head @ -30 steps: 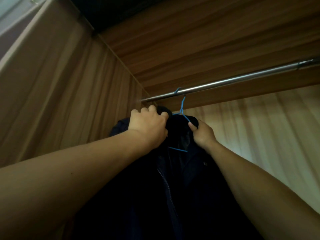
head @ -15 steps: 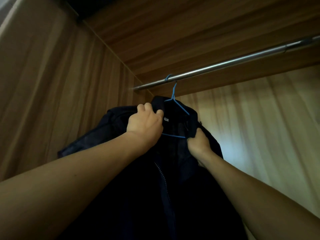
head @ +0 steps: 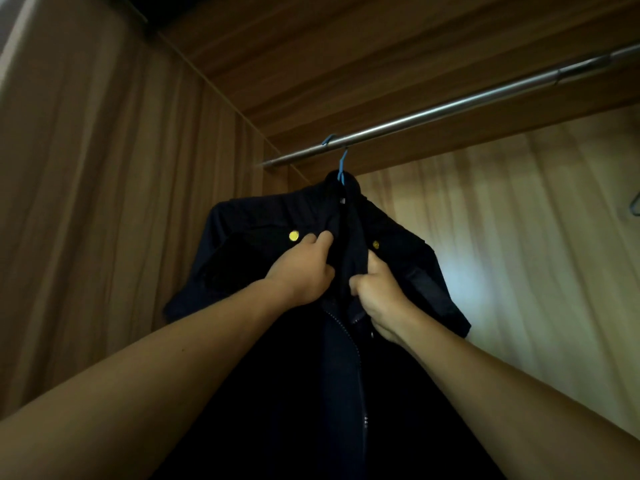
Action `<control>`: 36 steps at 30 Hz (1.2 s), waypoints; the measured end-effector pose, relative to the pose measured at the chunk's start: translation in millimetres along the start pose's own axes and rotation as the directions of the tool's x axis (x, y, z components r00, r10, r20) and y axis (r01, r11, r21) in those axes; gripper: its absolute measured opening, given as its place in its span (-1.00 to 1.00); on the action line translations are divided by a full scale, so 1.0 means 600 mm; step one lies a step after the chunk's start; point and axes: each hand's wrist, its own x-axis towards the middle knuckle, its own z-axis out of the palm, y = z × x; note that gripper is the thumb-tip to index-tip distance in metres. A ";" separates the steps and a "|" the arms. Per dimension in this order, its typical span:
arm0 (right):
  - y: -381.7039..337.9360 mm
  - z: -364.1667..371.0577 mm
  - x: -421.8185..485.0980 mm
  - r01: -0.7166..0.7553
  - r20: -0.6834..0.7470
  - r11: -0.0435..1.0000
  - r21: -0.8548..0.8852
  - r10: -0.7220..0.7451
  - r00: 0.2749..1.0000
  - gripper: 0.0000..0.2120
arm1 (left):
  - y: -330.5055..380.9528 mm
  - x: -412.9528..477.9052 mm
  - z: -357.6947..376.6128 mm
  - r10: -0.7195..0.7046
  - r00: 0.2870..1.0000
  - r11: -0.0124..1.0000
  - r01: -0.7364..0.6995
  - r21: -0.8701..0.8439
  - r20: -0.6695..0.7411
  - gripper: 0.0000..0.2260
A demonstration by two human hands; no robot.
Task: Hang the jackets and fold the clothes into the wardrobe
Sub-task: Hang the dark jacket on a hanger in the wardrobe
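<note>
one dark navy jacket [head: 263, 244] hangs in the head view from one blue hanger [head: 342, 168]. the hanger's hook sits over the single metal rail [head: 450, 110], near the rail's left end, inside the wooden wardrobe [head: 104, 168]. two hands reach up to the jacket's chest. the left hand [head: 301, 271] has its fingers curled into the front panel on its side, gripping the cloth just beside the opening. the right hand [head: 377, 289] is closed round the other front edge, thumb up along the dark strip of fabric. the hands are near each other, with only the narrow opening between them. two yellow buttons [head: 294, 235] show, one on each chest panel, the left one just above the left hand's fingers. one zipper [head: 349, 344] runs down below the hands. the jacket's lower part is lost in shadow.
</note>
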 end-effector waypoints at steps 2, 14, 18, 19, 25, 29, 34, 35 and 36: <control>-0.005 -0.011 -0.010 -0.006 0.012 0.998 -0.065 0.007 1.000 -0.34 | 0.005 -0.009 0.003 -0.009 1.000 0.997 0.009 -0.079 -0.003 -0.80; -0.008 -0.066 -0.042 -0.142 -0.076 0.985 -0.100 0.135 0.988 -0.54 | 0.060 0.001 -0.014 -0.106 0.985 0.990 0.092 -0.107 -0.139 -0.66; -0.015 -0.056 -0.002 -0.111 -0.006 0.986 -0.126 0.111 0.994 -0.34 | 0.075 0.022 -0.009 -0.055 0.996 0.976 0.039 -0.214 -0.069 -0.70; -0.017 -0.053 0.007 -0.117 0.007 0.984 -0.133 0.119 0.993 -0.29 | 0.077 0.024 -0.006 -0.041 0.998 0.975 0.028 -0.221 -0.054 -0.70; 0.014 -0.064 -0.014 -0.074 0.110 0.962 -0.261 0.105 0.988 -0.51 | 0.058 -0.008 0.036 -0.047 0.998 0.987 0.053 -0.150 0.047 -0.43; 0.052 -0.067 -0.072 -0.106 0.065 0.946 -0.306 0.132 0.989 -0.47 | 0.052 -0.083 0.079 -0.104 0.994 0.985 0.107 -0.138 0.032 -0.26; 0.091 -0.075 -0.180 -0.137 -0.006 0.839 -0.527 0.158 0.987 -0.44 | 0.052 -0.195 0.130 -0.157 0.977 0.952 0.189 -0.240 0.148 -0.19; 0.094 -0.081 -0.203 -0.155 -0.016 0.803 -0.576 0.178 0.984 -0.48 | 0.052 -0.217 0.138 -0.164 0.974 0.947 0.200 -0.250 0.158 -0.18; 0.100 -0.089 -0.224 -0.178 -0.027 0.754 -0.632 0.208 0.978 -0.55 | 0.054 -0.238 0.142 -0.167 0.974 0.942 0.204 -0.267 0.155 -0.20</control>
